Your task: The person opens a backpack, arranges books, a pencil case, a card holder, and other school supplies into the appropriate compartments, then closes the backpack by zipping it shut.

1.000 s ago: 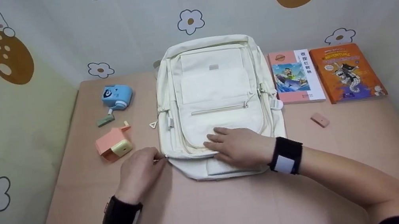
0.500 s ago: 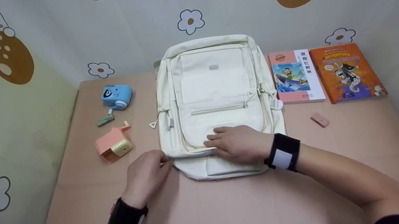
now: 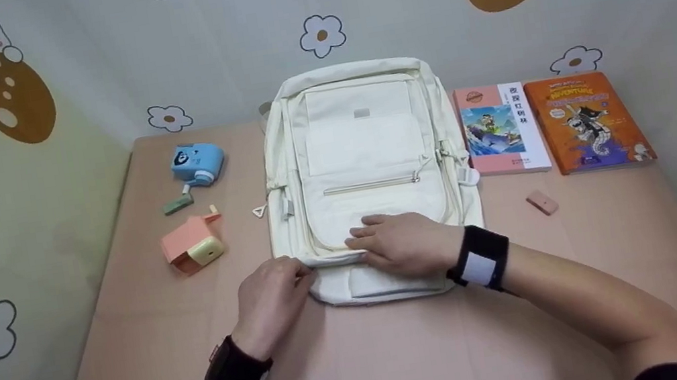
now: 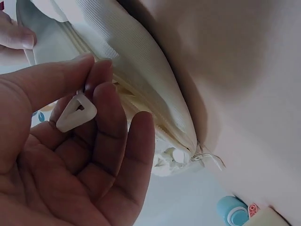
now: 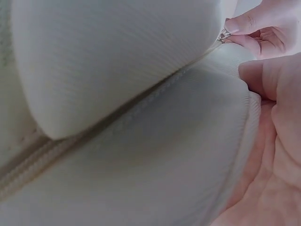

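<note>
Your left hand [image 3: 273, 289] has slid right along the near edge of the backpack [image 3: 365, 145], fingers pinched on the zipper pull [image 4: 75, 112], so the zip is travelling. Your right hand [image 3: 405, 244] stays flat, fingers straight, pressing the front pocket. The backpack lies mid-surface [image 3: 405, 356]. Count: one backpack, two books [image 3: 502, 130], two sharpeners [image 3: 192, 244], two erasers [image 3: 542, 203].

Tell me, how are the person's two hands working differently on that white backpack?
The left hand pinches a zipper pull at the backpack's near left corner; the right hand lies flat on its front pocket. Left fingers are curled, the right's straight. Both wear black wrist straps.
</note>
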The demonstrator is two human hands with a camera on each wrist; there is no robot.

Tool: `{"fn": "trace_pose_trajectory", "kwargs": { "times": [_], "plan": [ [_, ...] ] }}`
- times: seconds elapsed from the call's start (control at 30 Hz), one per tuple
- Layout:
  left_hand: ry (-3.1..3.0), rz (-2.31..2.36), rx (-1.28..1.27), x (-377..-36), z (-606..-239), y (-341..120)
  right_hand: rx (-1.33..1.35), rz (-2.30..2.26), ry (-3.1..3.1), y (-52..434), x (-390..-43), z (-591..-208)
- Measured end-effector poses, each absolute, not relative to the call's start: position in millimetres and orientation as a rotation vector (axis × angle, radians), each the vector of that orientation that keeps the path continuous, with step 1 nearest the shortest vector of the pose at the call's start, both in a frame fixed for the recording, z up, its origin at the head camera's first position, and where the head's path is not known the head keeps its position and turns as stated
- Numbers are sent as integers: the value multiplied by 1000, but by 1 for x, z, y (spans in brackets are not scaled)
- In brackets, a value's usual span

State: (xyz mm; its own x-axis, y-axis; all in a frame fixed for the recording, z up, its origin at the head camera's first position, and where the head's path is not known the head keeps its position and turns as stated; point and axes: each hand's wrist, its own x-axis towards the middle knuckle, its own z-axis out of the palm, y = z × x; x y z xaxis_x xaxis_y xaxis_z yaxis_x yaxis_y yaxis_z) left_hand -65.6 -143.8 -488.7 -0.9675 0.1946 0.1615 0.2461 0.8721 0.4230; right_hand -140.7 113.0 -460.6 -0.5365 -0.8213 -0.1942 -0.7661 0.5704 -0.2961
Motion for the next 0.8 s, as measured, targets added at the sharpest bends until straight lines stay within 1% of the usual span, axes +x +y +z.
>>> {"fn": "trace_pose_trajectory", "kwargs": {
  "times": [0.33, 0.8],
  "plan": [
    [-2945, -674, -325, -67, -487, -145, -1371, -284, 2516, 128, -136, -461],
    [-2906, -678, -332, -66, -491, -148, -1402, -438, 2670, 184, -120, -467]
  ]
}}
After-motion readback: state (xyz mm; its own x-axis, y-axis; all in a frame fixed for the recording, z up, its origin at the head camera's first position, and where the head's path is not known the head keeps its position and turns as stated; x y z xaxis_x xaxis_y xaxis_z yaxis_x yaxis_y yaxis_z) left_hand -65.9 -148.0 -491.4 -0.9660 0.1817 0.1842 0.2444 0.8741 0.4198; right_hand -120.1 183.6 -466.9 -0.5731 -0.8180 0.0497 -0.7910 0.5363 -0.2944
